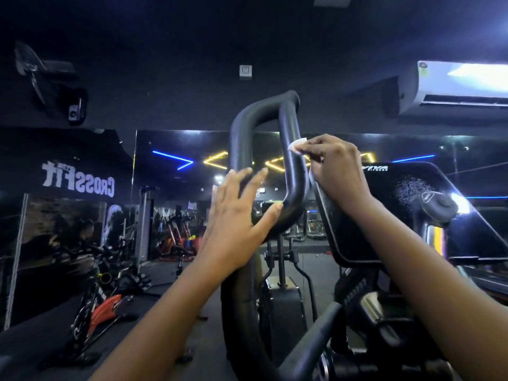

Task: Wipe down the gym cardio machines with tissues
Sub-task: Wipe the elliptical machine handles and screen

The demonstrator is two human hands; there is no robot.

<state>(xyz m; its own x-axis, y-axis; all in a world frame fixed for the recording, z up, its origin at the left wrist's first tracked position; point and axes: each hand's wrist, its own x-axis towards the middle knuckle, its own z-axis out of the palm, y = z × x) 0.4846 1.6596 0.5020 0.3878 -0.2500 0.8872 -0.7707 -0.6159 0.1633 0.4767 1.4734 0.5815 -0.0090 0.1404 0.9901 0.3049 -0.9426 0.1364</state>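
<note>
- While the right hand (336, 171) presses a small white tissue (297, 145) against the right-side tube of the handlebar loop (242, 125) at the centre of the frame, the wipe of this machine is judged to be in progress, not complete.
- Right hand state: fingers curled, pinching the tissue between fingertips and thumb. Only a small corner of tissue shows past the fingers.
- Left hand (239, 215) state: fingers straight and spread, holding nothing. Fingertips and thumb lie against the lower bend of the loop, apparently to steady it.
- Tissue location: on the right tube, below the top bend and above the lower bend.
- Loop condition: the black padding looks uniform throughout, so which sections are already wiped cannot be told.
- Console panel (343, 243), right of centre: a patch of pale specks (406, 188) lies on its dark face near the top edge. This is judged to be spray or dust not yet wiped off, so the panel is left to do.
- Machine housing (283, 303), bottom centre: too dark to show whether it has been wiped.
- Other machines: a spin bike (96, 306) stands at the lower left, and further equipment appears in the wall mirror (165, 188). Their condition cannot be read from this view; treat them as outstanding until inspected.
</note>
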